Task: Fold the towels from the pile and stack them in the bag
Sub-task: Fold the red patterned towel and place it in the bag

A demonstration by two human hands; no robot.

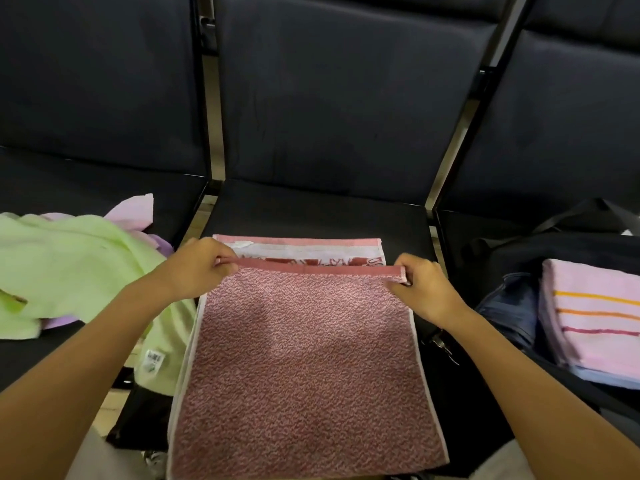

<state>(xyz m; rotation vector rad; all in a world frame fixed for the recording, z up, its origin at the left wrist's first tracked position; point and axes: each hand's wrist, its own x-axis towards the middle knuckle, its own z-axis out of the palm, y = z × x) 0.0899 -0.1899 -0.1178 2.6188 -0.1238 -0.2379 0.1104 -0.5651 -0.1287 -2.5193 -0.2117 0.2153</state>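
Red towel (304, 358) lies on the middle seat (311, 213), near half doubled over the far half. Left hand (197, 268) and right hand (424, 285) each pinch a corner of the top edge — short of the far hem. Pile (69, 268) on left seat, bag (554, 244) on right — striped towel (595, 317) inside.

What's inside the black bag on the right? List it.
In the black bag: a folded pink striped towel on top, a light blue towel edge beneath it, and something dark blue alongside. Anything deeper is covered.
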